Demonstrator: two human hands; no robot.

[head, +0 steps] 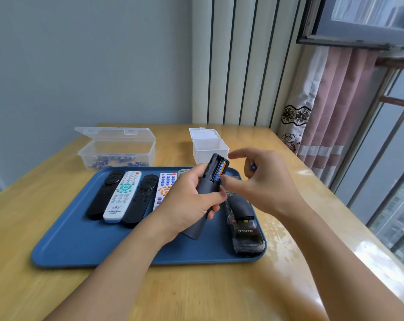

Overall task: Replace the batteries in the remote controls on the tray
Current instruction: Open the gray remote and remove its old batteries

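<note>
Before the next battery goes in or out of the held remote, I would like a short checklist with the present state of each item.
1. Left hand holds grey remote firmly: ok.
2. Battery compartment uncovered: ok.
3. One battery seated in a slot: ok.
4. Other slot filled: not ok, looks empty.
5. Right hand holds another battery: cannot tell, only a small blue object shows.
6. Clear box with batteries open: ok.

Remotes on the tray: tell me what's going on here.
A person is swapping batteries. The left hand grips a dark remote above the blue tray, its battery bay open with one blue battery seated. The right hand works at that battery and seems to hold another small item. More remotes lie on the tray; spare batteries sit in the clear box.
</note>
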